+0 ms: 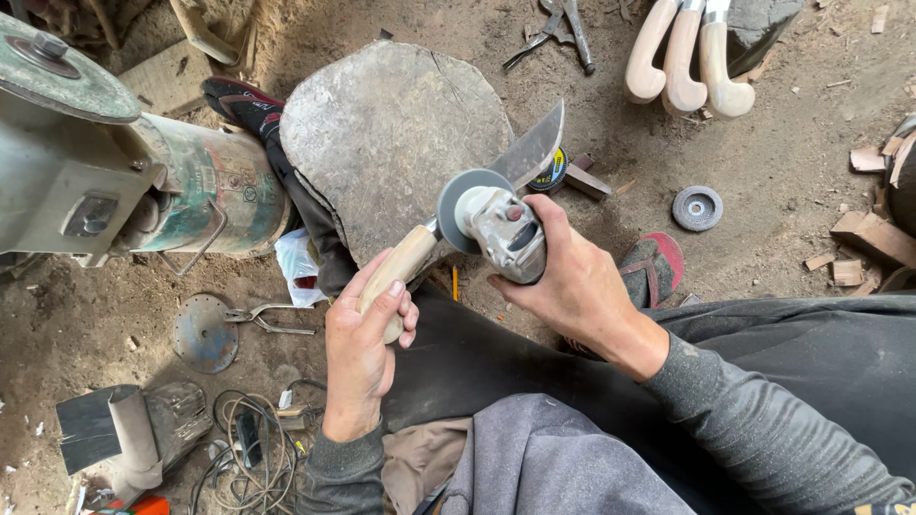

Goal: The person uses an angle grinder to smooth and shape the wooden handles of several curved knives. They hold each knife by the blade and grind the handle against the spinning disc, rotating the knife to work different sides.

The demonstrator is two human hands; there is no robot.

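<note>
My left hand (pixel 363 348) grips the pale wooden handle (pixel 401 262) of a knife whose curved steel blade (pixel 532 148) points up and to the right over a flat wood stump (pixel 382 133). My right hand (pixel 572 281) holds a grey angle grinder (pixel 501 229). Its round disc (pixel 458 205) sits where the blade meets the handle. The blade's base is hidden behind the disc.
A bench grinder motor (pixel 105 162) stands at the left. Three pale knife handles (pixel 682 57) lie at the top right, pliers (pixel 558 29) near them, a grinding disc (pixel 697 208) on the dirt. Wood scraps (pixel 859 248), cables (pixel 253 448) and a sandal (pixel 654 267) lie around.
</note>
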